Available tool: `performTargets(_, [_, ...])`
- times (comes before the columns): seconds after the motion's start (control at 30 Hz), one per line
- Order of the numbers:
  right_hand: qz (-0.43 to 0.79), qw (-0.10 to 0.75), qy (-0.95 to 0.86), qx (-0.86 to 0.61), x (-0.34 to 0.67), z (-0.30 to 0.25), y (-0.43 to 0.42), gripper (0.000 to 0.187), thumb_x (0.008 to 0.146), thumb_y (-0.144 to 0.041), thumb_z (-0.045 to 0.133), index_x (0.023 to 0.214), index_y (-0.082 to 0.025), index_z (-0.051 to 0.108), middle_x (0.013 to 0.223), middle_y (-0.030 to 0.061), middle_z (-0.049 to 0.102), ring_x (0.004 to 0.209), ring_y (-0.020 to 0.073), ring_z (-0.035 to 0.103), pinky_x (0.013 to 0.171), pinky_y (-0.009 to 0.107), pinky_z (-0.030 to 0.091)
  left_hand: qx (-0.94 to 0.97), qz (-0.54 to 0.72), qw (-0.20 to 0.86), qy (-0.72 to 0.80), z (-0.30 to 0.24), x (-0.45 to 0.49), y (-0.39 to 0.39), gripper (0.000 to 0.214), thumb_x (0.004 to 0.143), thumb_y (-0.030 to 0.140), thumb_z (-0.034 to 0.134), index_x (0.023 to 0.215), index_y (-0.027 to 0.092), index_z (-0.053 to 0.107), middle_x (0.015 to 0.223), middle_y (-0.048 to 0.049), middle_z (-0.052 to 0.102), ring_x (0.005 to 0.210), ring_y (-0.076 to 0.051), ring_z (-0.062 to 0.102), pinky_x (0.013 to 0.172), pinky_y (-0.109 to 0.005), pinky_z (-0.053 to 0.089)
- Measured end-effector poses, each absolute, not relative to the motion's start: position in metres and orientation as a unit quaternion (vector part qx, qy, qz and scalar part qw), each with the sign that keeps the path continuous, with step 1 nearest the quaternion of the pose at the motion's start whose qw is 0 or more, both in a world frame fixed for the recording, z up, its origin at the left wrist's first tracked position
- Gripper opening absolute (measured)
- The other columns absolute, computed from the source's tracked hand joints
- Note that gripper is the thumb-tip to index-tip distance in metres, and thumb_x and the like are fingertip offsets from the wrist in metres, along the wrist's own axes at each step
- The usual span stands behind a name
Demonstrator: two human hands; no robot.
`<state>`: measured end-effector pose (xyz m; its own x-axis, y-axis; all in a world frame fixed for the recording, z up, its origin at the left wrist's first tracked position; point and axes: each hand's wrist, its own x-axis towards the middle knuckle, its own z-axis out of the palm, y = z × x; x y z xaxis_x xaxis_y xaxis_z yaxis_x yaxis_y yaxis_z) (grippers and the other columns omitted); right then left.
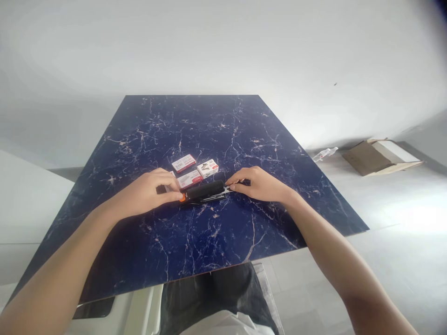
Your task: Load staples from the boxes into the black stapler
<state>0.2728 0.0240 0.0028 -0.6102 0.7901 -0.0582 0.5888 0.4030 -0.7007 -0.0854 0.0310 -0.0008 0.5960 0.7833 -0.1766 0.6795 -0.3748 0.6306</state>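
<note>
A black stapler [206, 190] with an orange part at its left end lies on the blue marbled table. My left hand [155, 191] is closed on that orange end, thumb in front and fingers behind. At the other end a silvery metal piece sticks out of the stapler. My right hand [256, 184] pinches this piece between thumb and fingers; its exact shape is partly hidden by the fingertips. Just behind the stapler are a white and red box [189, 179], a second such box [183, 163] and a smaller box [208, 168] with a dark picture on it.
The table [223, 246] has a near edge just in front of my lap, with a white wall behind its far edge. On the floor to the right are an open cardboard box [366, 158] and a clear plastic bottle [324, 154].
</note>
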Motion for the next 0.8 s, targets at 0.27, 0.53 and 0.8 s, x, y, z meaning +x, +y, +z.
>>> performTargets(0.27, [0.413, 0.14, -0.789, -0.431, 0.2755, 0.0008, 0.0268, 0.023, 0.096, -0.035, 0.063, 0.11, -0.028, 0.079, 0.109, 0.0004, 0.078, 0.096, 0.0196, 0.073, 0.09, 0.036, 0.056, 0.829, 0.074, 0.333, 0.443, -0.0026, -0.0866, 0.0318, 0.033, 0.091, 0.061, 0.064, 0.095, 0.031, 0.077, 0.118, -0.0034, 0.072, 0.115, -0.027, 0.06, 0.105, -0.044, 0.047])
performTargets(0.53, [0.445, 0.228, -0.739, -0.452, 0.274, -0.0022, 0.0254, 0.017, 0.085, -0.036, 0.075, 0.097, -0.024, 0.079, 0.102, 0.0034, 0.077, 0.091, 0.0199, 0.072, 0.089, 0.037, 0.057, 0.826, 0.072, 0.337, 0.446, -0.0027, -0.0865, 0.0316, 0.033, 0.091, 0.061, 0.064, 0.095, 0.031, 0.077, 0.119, -0.0045, 0.072, 0.115, -0.028, 0.06, 0.104, -0.045, 0.048])
performTargets(0.8, [0.393, 0.226, -0.782, -0.427, 0.2714, 0.0032, 0.0204, 0.013, 0.084, -0.033, 0.078, 0.093, -0.024, 0.079, 0.1, 0.0032, 0.077, 0.09, 0.0194, 0.072, 0.085, 0.034, 0.057, 0.827, 0.077, 0.336, 0.444, -0.0042, -0.0873, 0.0322, 0.033, 0.091, 0.061, 0.064, 0.097, 0.031, 0.077, 0.119, -0.0048, 0.071, 0.114, -0.027, 0.061, 0.106, -0.045, 0.048])
